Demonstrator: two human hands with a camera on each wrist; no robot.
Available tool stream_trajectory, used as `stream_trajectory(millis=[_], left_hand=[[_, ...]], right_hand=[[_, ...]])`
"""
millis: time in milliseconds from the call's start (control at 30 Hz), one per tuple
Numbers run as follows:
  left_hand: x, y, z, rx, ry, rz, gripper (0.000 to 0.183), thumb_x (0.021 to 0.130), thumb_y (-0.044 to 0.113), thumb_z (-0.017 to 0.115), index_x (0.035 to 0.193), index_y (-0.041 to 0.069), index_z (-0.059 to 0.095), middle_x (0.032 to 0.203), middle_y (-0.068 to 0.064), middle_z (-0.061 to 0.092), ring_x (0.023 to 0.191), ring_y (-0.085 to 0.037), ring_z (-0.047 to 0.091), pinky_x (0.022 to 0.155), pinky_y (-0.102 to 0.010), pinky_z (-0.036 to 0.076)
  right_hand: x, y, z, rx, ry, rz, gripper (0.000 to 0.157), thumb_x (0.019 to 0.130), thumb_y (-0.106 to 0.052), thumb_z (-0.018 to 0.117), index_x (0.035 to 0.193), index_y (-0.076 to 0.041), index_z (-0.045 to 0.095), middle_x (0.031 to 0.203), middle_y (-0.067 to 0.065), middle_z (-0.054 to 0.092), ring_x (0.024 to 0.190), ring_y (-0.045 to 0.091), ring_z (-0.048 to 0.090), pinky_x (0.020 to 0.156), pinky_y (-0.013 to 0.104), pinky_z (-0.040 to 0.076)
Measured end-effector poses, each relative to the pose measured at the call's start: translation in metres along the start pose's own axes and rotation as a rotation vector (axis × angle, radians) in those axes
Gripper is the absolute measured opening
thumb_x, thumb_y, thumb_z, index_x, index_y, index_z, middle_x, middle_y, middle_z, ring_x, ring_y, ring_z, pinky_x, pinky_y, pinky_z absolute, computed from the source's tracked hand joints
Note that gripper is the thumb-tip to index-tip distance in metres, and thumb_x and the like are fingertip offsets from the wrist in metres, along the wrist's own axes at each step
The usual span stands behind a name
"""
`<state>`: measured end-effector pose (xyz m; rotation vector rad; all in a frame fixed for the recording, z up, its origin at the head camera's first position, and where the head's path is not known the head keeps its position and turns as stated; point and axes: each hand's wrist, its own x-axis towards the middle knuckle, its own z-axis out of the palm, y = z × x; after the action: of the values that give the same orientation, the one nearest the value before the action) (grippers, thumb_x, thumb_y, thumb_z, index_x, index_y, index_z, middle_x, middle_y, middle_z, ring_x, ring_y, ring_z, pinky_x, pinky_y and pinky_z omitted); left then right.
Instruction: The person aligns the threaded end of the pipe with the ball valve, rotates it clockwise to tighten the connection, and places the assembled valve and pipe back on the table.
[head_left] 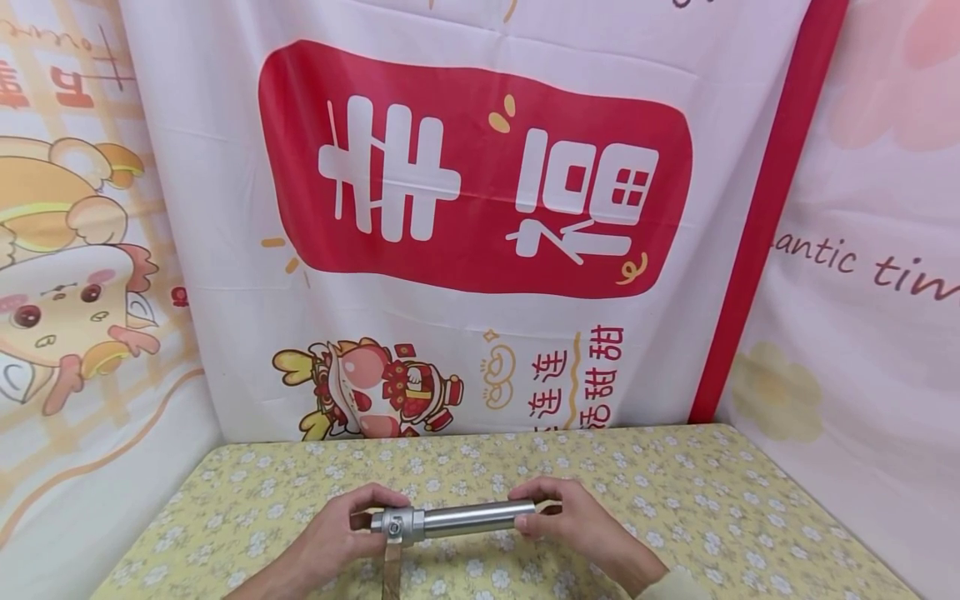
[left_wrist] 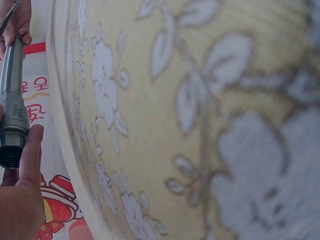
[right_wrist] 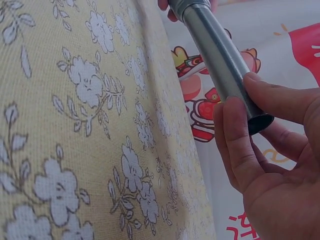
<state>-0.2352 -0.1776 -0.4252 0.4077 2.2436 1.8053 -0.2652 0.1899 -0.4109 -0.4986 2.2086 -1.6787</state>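
A steel pipe with a ball valve on its left end is held level above the table in the head view. The valve's flat lever handle points down toward the near edge. My left hand grips the valve body, whose open threaded end faces the left wrist camera. Thumb and fingers of my right hand pinch the pipe's free end. In the right wrist view that end is an open, hollow tube, with the right fingertips around it.
A table with a yellow flowered cloth lies below the hands. Behind it hangs a white cloth with red lettering and cartoon figures. More printed cloths, a left one and a right one, flank the table.
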Motion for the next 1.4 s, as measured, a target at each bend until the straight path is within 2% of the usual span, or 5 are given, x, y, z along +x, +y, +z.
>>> stream_trajectory(millis=[433, 867, 1133, 1233, 1400], left_hand=[[0.0004, 0.0006, -0.0008, 0.016, -0.002, 0.008, 0.042, 0.094, 0.003, 0.075, 0.135, 0.002, 0.068, 0.132, -0.011, 0.068, 0.109, -0.025, 0.067, 0.088, -0.042, 0.064], [-0.0006, 0.0008, -0.0008, 0.007, -0.024, 0.013, 0.042, 0.096, 0.007, 0.078, 0.136, 0.001, 0.067, 0.133, -0.012, 0.068, 0.11, -0.025, 0.068, 0.089, -0.042, 0.064], [-0.0002, 0.0004, -0.0008, 0.02, -0.02, 0.021, 0.042, 0.095, 0.006, 0.078, 0.136, 0.001, 0.068, 0.134, -0.013, 0.068, 0.11, -0.025, 0.068, 0.089, -0.042, 0.064], [0.0001, 0.0, -0.0011, 0.02, -0.022, 0.026, 0.042, 0.095, 0.005, 0.078, 0.136, 0.0, 0.067, 0.134, -0.013, 0.068, 0.109, -0.025, 0.068, 0.089, -0.041, 0.064], [0.0, -0.0005, -0.0017, 0.016, -0.026, 0.027, 0.042, 0.096, 0.004, 0.076, 0.137, -0.001, 0.067, 0.134, -0.013, 0.067, 0.109, -0.026, 0.068, 0.088, -0.041, 0.064]], right_hand=[[-0.0014, -0.0012, 0.0017, 0.027, -0.001, 0.02, 0.035, 0.103, -0.016, 0.077, 0.132, 0.003, 0.072, 0.118, 0.01, 0.075, 0.099, 0.022, 0.074, 0.091, 0.042, 0.065], [-0.0026, 0.0001, 0.004, 0.013, 0.017, 0.012, 0.034, 0.103, -0.018, 0.076, 0.129, 0.003, 0.073, 0.108, 0.007, 0.075, 0.087, 0.015, 0.072, 0.083, 0.035, 0.064], [-0.0027, 0.0003, 0.0039, -0.014, 0.032, 0.022, 0.034, 0.104, -0.021, 0.076, 0.13, 0.001, 0.073, 0.098, 0.005, 0.077, 0.09, 0.016, 0.07, 0.086, 0.04, 0.063], [-0.0022, 0.0006, 0.0039, -0.01, 0.037, 0.025, 0.035, 0.103, -0.021, 0.077, 0.131, 0.001, 0.073, 0.102, 0.005, 0.077, 0.091, 0.017, 0.07, 0.087, 0.041, 0.064], [-0.0019, 0.0014, 0.0036, 0.013, 0.038, 0.011, 0.036, 0.1, -0.017, 0.08, 0.13, 0.001, 0.07, 0.118, 0.008, 0.073, 0.095, 0.019, 0.072, 0.089, 0.042, 0.064]])
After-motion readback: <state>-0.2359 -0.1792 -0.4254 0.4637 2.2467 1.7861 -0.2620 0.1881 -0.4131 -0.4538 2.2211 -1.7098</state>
